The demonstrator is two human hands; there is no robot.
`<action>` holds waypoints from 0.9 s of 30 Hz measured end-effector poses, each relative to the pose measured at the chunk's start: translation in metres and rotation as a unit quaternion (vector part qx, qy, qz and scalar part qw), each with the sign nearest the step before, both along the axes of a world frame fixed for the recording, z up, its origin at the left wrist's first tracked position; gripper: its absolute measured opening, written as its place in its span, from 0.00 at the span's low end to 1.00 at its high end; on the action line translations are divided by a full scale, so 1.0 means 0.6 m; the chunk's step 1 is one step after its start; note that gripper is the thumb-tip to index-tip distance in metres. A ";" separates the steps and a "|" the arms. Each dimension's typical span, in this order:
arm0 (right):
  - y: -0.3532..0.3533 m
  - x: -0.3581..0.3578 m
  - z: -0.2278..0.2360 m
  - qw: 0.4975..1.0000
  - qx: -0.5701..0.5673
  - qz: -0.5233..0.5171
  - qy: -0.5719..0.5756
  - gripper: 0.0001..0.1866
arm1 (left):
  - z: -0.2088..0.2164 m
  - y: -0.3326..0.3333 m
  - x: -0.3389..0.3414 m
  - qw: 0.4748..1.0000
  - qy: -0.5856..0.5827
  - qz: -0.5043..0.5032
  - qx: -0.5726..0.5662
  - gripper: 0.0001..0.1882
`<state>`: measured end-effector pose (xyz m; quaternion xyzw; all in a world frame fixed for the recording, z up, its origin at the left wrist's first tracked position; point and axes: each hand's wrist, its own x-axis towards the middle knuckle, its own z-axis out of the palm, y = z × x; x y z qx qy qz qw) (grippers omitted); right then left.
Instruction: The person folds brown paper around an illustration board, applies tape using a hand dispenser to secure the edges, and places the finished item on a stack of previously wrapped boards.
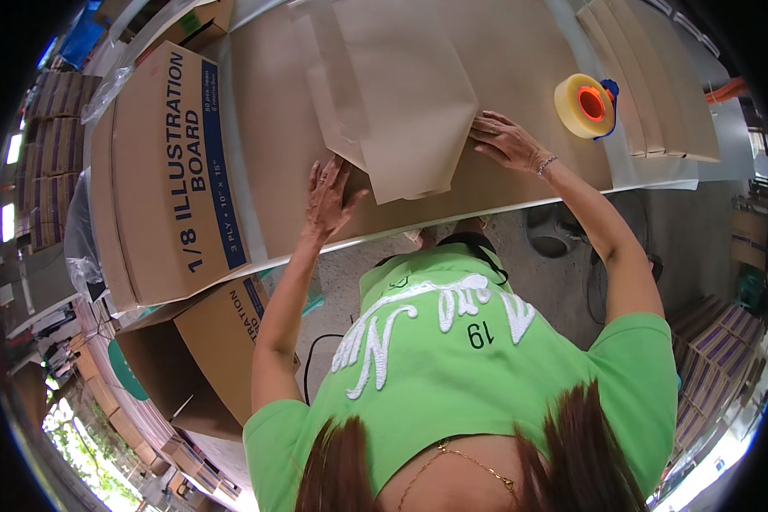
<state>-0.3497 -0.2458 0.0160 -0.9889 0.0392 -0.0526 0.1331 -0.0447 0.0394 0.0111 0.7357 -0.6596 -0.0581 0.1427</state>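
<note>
A sheet of brown kraft paper [397, 94] lies on the table in front of me, its near end folded in at slanted corners with a flap pointing toward me. My left hand [328, 200] is open at the paper's near left corner, fingertips against the slanted fold and thumb apart. On the other side, my right hand [508, 141] rests with fingers stretched out, touching the right edge. Neither hand grips anything. Off to the right is a roll of clear yellowish tape [572, 107] with an orange core and a blue cutter.
A large printed cardboard box [136, 179] stands along the table's left side, above an open carton [196, 358]. Several flat brown wrapped packs [648, 77] lie at the right. The brown table surface [269, 111] ends at a pale near edge.
</note>
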 end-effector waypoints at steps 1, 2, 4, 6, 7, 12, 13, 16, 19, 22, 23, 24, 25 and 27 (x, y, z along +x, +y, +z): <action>0.006 0.002 -0.002 1.000 0.010 -0.006 0.004 0.24 | -0.003 0.002 -0.005 1.000 -0.004 0.001 0.000 0.37; 0.013 0.002 -0.003 1.000 0.017 -0.015 -0.003 0.23 | -0.007 0.004 -0.010 1.000 -0.008 0.003 0.000 0.38; 0.027 0.002 -0.002 0.999 0.030 -0.032 -0.015 0.22 | -0.017 0.010 -0.021 1.000 -0.016 0.010 0.001 0.39; 0.037 0.004 -0.004 0.998 0.023 -0.048 -0.018 0.23 | -0.022 0.011 -0.031 0.999 -0.029 0.019 -0.002 0.41; 0.041 0.005 -0.006 0.998 0.018 -0.056 -0.021 0.23 | -0.021 0.010 -0.035 0.999 -0.031 0.025 0.004 0.42; 0.080 0.012 -0.021 0.990 0.000 -0.136 -0.023 0.24 | -0.030 0.000 -0.062 0.996 -0.037 0.072 0.023 0.45; 0.087 0.015 -0.024 0.988 -0.007 -0.154 -0.026 0.24 | -0.032 -0.001 -0.064 0.996 -0.039 0.076 0.016 0.45; 0.111 0.024 -0.023 0.982 -0.003 -0.176 -0.064 0.23 | -0.028 -0.003 -0.072 0.996 -0.039 0.084 0.001 0.45; 0.140 0.041 -0.047 0.980 -0.021 -0.175 -0.093 0.22 | -0.020 -0.007 -0.089 0.996 -0.027 0.077 -0.027 0.45; 0.165 0.047 -0.044 0.971 0.003 -0.195 -0.141 0.20 | -0.021 -0.010 -0.121 0.996 -0.025 0.066 -0.050 0.44; 0.173 0.049 -0.039 0.971 0.007 -0.196 -0.134 0.20 | -0.020 -0.010 -0.125 0.997 -0.029 0.065 -0.036 0.44; 0.179 0.047 -0.036 0.972 0.010 -0.197 -0.127 0.20 | -0.021 -0.008 -0.128 0.997 -0.032 0.064 -0.023 0.44; 0.186 0.046 -0.033 0.973 0.013 -0.197 -0.120 0.21 | -0.022 -0.007 -0.129 0.997 -0.029 0.064 -0.026 0.44; 0.199 0.046 -0.030 0.973 0.012 -0.197 -0.117 0.20 | -0.020 -0.006 -0.127 0.997 -0.024 0.065 -0.032 0.43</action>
